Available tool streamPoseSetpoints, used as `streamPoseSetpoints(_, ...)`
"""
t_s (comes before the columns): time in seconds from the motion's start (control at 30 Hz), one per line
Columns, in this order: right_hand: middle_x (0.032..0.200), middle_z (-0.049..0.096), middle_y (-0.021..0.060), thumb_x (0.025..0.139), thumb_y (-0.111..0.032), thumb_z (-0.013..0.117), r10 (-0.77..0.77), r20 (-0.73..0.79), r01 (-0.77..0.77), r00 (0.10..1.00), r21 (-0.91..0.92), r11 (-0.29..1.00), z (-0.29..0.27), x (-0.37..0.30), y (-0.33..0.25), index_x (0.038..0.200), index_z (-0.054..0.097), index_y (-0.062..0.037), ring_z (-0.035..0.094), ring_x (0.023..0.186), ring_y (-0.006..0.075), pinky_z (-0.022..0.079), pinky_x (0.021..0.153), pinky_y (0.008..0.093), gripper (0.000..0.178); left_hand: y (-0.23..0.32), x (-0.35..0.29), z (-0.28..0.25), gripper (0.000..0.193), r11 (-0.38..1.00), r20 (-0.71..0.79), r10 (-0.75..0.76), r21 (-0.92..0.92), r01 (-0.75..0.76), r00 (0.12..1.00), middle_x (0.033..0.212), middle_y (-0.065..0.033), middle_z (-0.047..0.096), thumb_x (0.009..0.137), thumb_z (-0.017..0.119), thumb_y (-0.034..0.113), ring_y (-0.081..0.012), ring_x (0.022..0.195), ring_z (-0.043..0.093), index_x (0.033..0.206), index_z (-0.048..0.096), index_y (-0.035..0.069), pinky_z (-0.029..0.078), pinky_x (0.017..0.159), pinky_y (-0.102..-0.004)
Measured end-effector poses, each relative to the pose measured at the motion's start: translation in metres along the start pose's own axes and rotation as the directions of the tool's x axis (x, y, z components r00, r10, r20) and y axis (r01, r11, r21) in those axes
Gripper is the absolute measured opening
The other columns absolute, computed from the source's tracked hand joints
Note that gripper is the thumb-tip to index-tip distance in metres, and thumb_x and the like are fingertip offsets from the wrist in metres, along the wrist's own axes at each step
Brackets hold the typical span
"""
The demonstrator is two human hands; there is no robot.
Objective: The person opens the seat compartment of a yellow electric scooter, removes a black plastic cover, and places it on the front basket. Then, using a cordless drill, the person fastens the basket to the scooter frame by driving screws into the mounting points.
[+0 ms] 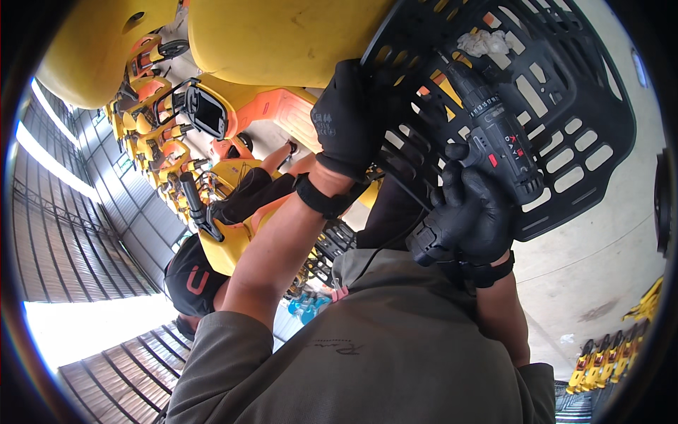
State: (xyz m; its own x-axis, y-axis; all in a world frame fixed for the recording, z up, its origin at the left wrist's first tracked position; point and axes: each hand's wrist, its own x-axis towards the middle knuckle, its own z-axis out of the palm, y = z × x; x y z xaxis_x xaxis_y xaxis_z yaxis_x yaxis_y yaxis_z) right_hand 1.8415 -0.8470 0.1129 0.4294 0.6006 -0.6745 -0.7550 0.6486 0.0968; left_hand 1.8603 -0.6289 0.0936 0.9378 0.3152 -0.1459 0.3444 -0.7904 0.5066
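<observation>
My right hand [477,212], in a black glove, is closed around the handle of a black cordless drill [503,145]. The drill's tip points up and away, against or just above the slotted black plastic basket [597,134]; I cannot tell whether it touches. At the near left edge of this basket, my gloved left hand [349,120] is closed on its rim, with the fingertips partly hidden. A crumpled whitish wad [485,44] lies in the basket close to the drill's chuck. Just beyond my left hand is a smooth yellow body panel [282,42].
Another person in a black cap [192,275] is close on my left, beside yellow and orange scooters [159,152]. A black-framed display [206,112] sticks out from one vehicle. Several yellow parts [611,357] stand on the pale floor [572,283] at right.
</observation>
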Motion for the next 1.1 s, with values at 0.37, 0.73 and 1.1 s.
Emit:
streamPoseSetpoints(0.37, 0.102, 0.059, 0.0065, 0.101, -0.022, 0.049, 0.075, 0.041, -0.085, 0.996, 0.427, 0.9, 0.012, 0.001, -0.008, 0.13, 0.054, 0.0034, 0.055, 0.074, 0.0082, 0.05, 0.073, 0.0262, 0.038, -0.009, -0.002, 0.002, 0.047, 0.999, -0.005, 0.026, -0.042, -0.026, 1.0, 0.074, -0.0113, 0.065, 0.075, 0.085, 0.029, -0.032, 0.066, 0.066, 0.101, 0.052, 0.005, 0.049, 0.054, -0.0381)
streamPoseSetpoints(0.73, 0.098, 0.059, 0.0066, 0.1, -0.029, 0.051, 0.112, 0.016, -0.105, 0.994, 0.514, 0.851, 0.025, 0.001, -0.012, 0.131, 0.052, 0.0058, 0.058, 0.076, 0.0114, 0.054, 0.069, 0.0273, 0.046, 0.0, 0.0, -0.004, 0.046, 1.0, 0.007, -0.006, -0.014, 0.006, 1.0, 0.075, -0.012, 0.065, 0.076, 0.085, 0.029, -0.0318, 0.066, 0.066, 0.1, 0.053, 0.005, 0.049, 0.054, -0.0375)
streamPoseSetpoints(1.1, 0.094, 0.066, 0.0087, 0.101, -0.03, 0.05, 0.153, 0.057, -0.158, 0.987, 0.564, 0.811, 0.023, 0.001, -0.024, 0.13, 0.053, 0.0028, 0.063, 0.076, 0.0164, 0.056, 0.069, 0.0329, 0.044, 0.008, 0.002, -0.008, 0.037, 0.997, 0.05, -0.075, -0.024, 0.077, 0.996, 0.076, -0.0115, 0.068, 0.083, 0.078, 0.025, -0.0289, 0.065, 0.068, 0.102, 0.054, 0.004, 0.05, 0.054, -0.0366)
